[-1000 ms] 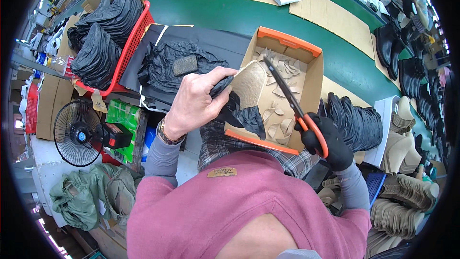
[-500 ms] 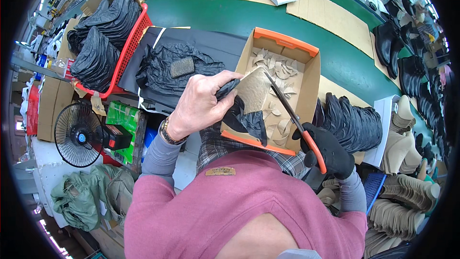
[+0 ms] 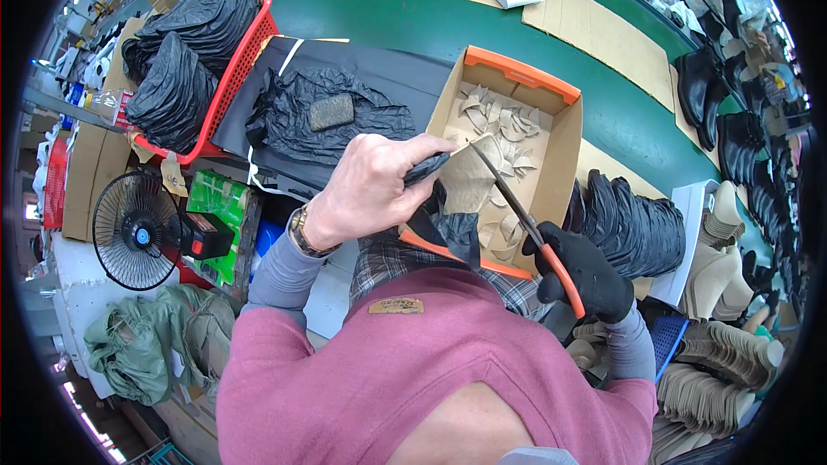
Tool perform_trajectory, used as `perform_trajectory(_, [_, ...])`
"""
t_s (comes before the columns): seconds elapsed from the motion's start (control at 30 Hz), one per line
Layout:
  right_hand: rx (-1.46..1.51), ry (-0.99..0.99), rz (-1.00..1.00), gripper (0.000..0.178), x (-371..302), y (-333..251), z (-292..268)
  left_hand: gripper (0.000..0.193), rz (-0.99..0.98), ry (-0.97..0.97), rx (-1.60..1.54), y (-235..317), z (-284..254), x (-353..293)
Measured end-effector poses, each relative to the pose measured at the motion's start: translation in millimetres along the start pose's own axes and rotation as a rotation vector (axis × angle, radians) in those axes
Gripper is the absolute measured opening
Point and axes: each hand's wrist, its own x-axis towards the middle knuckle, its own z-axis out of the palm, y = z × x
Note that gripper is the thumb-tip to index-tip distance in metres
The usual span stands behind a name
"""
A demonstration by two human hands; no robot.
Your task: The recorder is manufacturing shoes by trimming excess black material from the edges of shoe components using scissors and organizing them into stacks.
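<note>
My bare left hand [image 3: 370,188] pinches a floppy black piece by its edge, thumb and fingers closed. A beige fuzzy backing [image 3: 468,179] shows on the piece, and a black flap [image 3: 457,237] hangs below. In my black-gloved right hand [image 3: 590,275] are long scissors [image 3: 562,274] with orange handles. Their dark blades reach up and left to the top corner of the beige backing; whether they are fully closed is hard to make out. Beneath lies a cardboard box [image 3: 562,151] with orange ends, holding several curled beige offcuts [image 3: 515,127].
Left of the box, a grey block [image 3: 332,112] rests on crumpled black sheeting [image 3: 289,138]. A red basket [image 3: 239,69] of black pieces and a fan [image 3: 138,232] stand farther left. At right are stacked black pieces [image 3: 633,224], a white tray [image 3: 689,237] and beige shaped pieces [image 3: 711,387].
The beige backing has tipped and sits lower, showing less of its face. My left hand has turned slightly and moved a little right. The scissors stay at its upper corner.
</note>
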Motion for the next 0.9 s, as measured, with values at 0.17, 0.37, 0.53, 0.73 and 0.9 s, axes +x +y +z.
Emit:
perform_trajectory(0.17, [0.099, 0.017, -0.013, 0.072, -1.9, 5.8, 3.6, 0.037, 0.032, 0.029, -0.025, -1.2, 7.5, -1.8])
perform_trajectory(0.37, [0.063, -0.003, 0.074, 0.054, 2.6, -8.1, 0.2, 0.035, 0.007, -0.046, -0.073, -1.1, 0.6, 1.0])
perform_trajectory(0.53, [0.119, 0.045, 0.126, 0.052, 6.0, -15.7, 7.1, 0.033, -0.034, -0.026, -0.145, -5.1, 1.6, -0.1])
perform_trajectory(0.73, [0.044, -0.005, 0.179, 0.045, 4.7, -13.3, 10.4, 0.032, -0.077, -0.058, -0.201, -8.0, -0.1, -0.5])
perform_trajectory(0.9, [0.226, -0.043, 0.075, 0.074, 11.1, -18.8, 2.4, 0.038, 0.105, -0.046, -0.046, 6.0, 3.4, -4.1])
